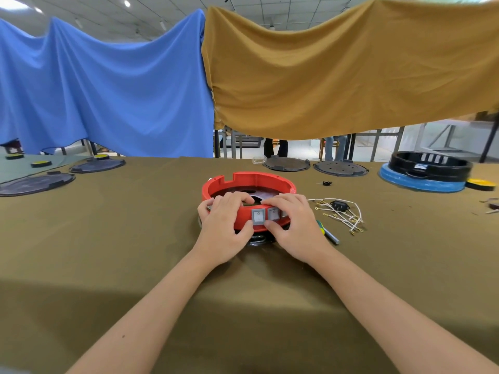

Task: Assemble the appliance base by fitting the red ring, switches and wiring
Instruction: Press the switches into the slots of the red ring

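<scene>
Both hands are on the red ring (249,182), which sits mid-table on the olive cloth (135,252), on top of a darker part I can't make out. The left hand (224,225) grips the near-left rim, fingers curled over the top edge and thumb pressed on the outer wall. The right hand (294,225) does the same on the near-right, fingers hooked over the rim, thumb just under the switches. Two grey switches (266,215) sit side by side in the ring's front wall, between the thumbs. The wiring (340,214), white leads with a black socket, lies loose just right of the ring. A screwdriver (328,232) lies by the right hand.
</scene>
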A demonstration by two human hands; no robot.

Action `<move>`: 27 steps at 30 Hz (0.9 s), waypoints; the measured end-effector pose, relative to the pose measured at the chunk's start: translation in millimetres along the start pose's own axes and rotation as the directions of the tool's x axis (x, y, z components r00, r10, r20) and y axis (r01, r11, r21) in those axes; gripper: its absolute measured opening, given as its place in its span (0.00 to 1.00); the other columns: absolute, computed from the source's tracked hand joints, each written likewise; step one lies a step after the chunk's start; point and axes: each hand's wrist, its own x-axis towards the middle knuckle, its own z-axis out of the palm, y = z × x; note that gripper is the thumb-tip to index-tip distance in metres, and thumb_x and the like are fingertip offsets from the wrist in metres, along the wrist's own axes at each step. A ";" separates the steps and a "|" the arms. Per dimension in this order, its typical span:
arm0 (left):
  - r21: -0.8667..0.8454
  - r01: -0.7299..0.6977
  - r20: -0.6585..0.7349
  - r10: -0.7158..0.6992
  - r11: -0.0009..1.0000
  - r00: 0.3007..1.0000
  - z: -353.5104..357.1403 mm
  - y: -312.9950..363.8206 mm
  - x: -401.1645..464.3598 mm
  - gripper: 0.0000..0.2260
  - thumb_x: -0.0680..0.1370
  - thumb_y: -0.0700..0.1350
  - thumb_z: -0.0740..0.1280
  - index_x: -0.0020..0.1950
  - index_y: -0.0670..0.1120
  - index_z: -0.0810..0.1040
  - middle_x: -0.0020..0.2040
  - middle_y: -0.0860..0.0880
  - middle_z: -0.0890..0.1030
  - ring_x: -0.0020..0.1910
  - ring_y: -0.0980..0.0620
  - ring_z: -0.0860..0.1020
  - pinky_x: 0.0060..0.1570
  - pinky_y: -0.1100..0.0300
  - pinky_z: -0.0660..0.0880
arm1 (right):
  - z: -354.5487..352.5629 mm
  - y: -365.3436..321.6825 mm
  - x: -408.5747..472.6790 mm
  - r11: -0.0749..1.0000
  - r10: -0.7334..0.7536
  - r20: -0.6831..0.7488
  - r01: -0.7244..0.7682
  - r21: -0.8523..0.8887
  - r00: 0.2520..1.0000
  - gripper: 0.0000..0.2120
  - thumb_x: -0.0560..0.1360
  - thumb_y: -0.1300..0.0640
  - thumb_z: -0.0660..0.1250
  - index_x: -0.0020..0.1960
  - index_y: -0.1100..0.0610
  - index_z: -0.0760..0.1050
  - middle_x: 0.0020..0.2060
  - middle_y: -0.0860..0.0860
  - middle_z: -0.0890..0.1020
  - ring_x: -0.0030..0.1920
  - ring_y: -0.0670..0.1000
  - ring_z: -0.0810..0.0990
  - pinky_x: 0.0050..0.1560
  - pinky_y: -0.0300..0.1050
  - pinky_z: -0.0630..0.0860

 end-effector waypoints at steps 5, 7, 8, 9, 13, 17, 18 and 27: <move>0.017 -0.010 0.002 0.010 1.000 1.000 -0.2 1.1 -0.8 0.13 0.72 0.48 0.63 0.56 0.58 0.70 0.49 0.63 0.72 0.50 0.61 0.69 0.65 0.59 0.53 | 1.8 -2.2 1.8 0.997 -0.015 -0.019 0.013 -0.076 1.000 0.15 0.74 0.57 0.71 0.61 0.52 0.78 0.55 0.45 0.78 0.61 0.47 0.68 0.63 0.51 0.69; -0.006 -0.001 0.001 0.001 1.000 1.000 -0.4 1.2 -0.9 0.12 0.73 0.49 0.62 0.56 0.58 0.70 0.49 0.63 0.72 0.51 0.62 0.69 0.66 0.60 0.52 | 3.7 -2.9 0.7 0.999 0.000 -0.044 -0.001 -0.039 0.999 0.13 0.76 0.56 0.68 0.60 0.51 0.78 0.55 0.44 0.78 0.60 0.46 0.68 0.63 0.49 0.67; -0.027 0.006 -0.004 -0.006 1.000 1.000 -0.3 0.8 -0.8 0.11 0.73 0.49 0.62 0.56 0.57 0.70 0.49 0.64 0.72 0.53 0.62 0.69 0.66 0.61 0.52 | 4.2 -2.9 0.5 1.000 0.012 -0.051 -0.013 -0.011 0.999 0.12 0.76 0.55 0.67 0.60 0.50 0.78 0.55 0.43 0.77 0.60 0.45 0.67 0.63 0.48 0.66; -0.047 0.011 -0.012 -0.012 0.999 1.000 0.0 0.3 -0.8 0.10 0.74 0.50 0.62 0.56 0.56 0.71 0.49 0.64 0.72 0.54 0.64 0.69 0.66 0.62 0.52 | 4.4 -2.7 0.3 1.000 0.023 -0.052 -0.022 0.013 0.998 0.12 0.77 0.53 0.67 0.60 0.50 0.79 0.55 0.42 0.77 0.60 0.45 0.67 0.63 0.47 0.65; -0.070 0.011 -0.041 -0.014 0.997 0.999 0.6 -0.3 -1.2 0.07 0.77 0.53 0.62 0.54 0.56 0.73 0.46 0.64 0.72 0.55 0.67 0.68 0.64 0.65 0.51 | 4.4 -1.4 1.2 0.999 0.038 -0.045 -0.036 0.039 0.998 0.11 0.78 0.50 0.66 0.60 0.49 0.79 0.55 0.42 0.77 0.60 0.44 0.67 0.63 0.48 0.65; -0.075 0.028 -0.048 -0.032 0.997 0.998 1.1 -0.2 0.1 0.05 0.78 0.53 0.64 0.52 0.56 0.73 0.45 0.63 0.74 0.53 0.65 0.70 0.62 0.63 0.53 | 6.9 -1.7 2.4 0.998 0.057 -0.066 -0.056 0.016 0.996 0.10 0.78 0.49 0.66 0.58 0.48 0.79 0.54 0.41 0.78 0.60 0.44 0.67 0.61 0.50 0.66; -0.071 0.030 -0.049 -0.033 0.997 0.998 1.5 -0.4 0.5 0.04 0.78 0.53 0.64 0.51 0.56 0.73 0.44 0.63 0.74 0.53 0.66 0.69 0.61 0.62 0.53 | 7.2 -1.9 2.7 0.999 0.054 -0.073 -0.054 0.000 0.996 0.10 0.78 0.49 0.66 0.58 0.48 0.80 0.53 0.42 0.78 0.59 0.44 0.68 0.60 0.50 0.67; -0.069 0.027 -0.038 -0.030 0.997 0.999 2.8 -1.0 1.2 0.03 0.78 0.52 0.63 0.50 0.56 0.73 0.42 0.64 0.72 0.53 0.66 0.69 0.63 0.58 0.55 | 11.5 -7.6 5.1 0.991 0.052 -0.114 -0.065 -0.113 0.992 0.07 0.77 0.52 0.67 0.54 0.50 0.80 0.50 0.44 0.79 0.57 0.47 0.70 0.57 0.52 0.69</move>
